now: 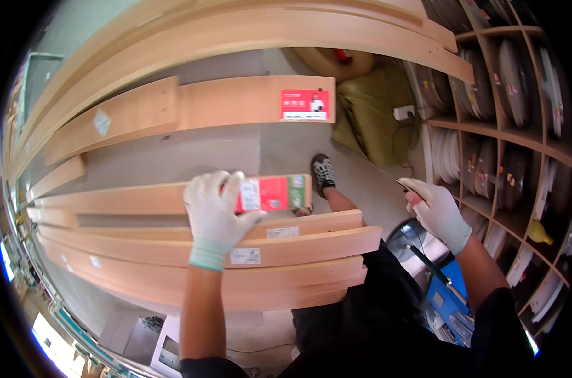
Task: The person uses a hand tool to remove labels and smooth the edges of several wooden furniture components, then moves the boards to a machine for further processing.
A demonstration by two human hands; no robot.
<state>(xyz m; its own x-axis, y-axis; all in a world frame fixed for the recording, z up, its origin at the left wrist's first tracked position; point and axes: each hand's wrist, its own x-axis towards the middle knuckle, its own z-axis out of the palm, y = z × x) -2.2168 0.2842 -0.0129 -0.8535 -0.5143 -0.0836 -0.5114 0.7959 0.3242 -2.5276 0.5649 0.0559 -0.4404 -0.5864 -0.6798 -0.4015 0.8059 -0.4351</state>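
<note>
My left hand [215, 211], in a white glove with a pale green cuff, is closed over a light wooden board [131, 200], thumb stretched to the right. Beside its fingers a red, white and green label [273, 193] covers the board's right end. Off to the right, apart from the boards, my right hand [438, 214], gloved the same way, is closed on a thin, dark pointed tool [402, 184]. Most of that tool is hidden in the fist. One bare fingertip shows at the glove. Nearer me lie several more boards [311, 277], two with white stickers.
Farther off, another board [235, 101] carries a red label, with long boards [235, 41] beyond it. Shelves [497, 129] of coiled edging rolls line the right side. An olive cover [380, 116] stands ahead on the floor. A blue container [446, 302] is at my right leg.
</note>
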